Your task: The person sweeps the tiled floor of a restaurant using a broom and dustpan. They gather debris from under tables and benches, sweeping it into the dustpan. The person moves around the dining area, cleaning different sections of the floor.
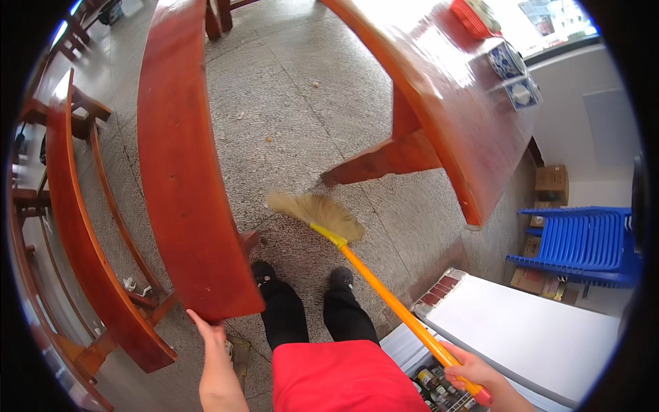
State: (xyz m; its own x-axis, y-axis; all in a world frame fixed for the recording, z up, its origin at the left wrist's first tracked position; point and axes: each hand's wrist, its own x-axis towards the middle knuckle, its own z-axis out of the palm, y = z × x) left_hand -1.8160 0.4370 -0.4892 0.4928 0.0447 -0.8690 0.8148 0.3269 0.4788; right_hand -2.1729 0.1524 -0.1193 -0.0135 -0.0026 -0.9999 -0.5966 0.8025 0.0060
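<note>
My right hand point(469, 366) is closed around the upper end of an orange broom handle point(394, 304). A yellow collar joins the handle to a soft straw broom head point(322, 210), whose bristles rest on the speckled floor in front of my feet. With my left hand point(210, 332) I grip the near end of a long red-brown wooden bench point(177, 170); the thumb lies at its edge and the fingers are hidden beneath. Small crumbs, one of them an orange-brown bit point(268, 139), lie on the floor beyond the bristles.
A wooden table point(453, 98) stands at right, bearing a red plastic basket point(471, 19) and a blue-and-white container point(505, 61). More benches point(85, 216) line the left. Stacked blue plastic chairs point(582, 239), cardboard boxes point(552, 184) and a white chest point(530, 324) with bottles point(432, 383) beside it occupy the right.
</note>
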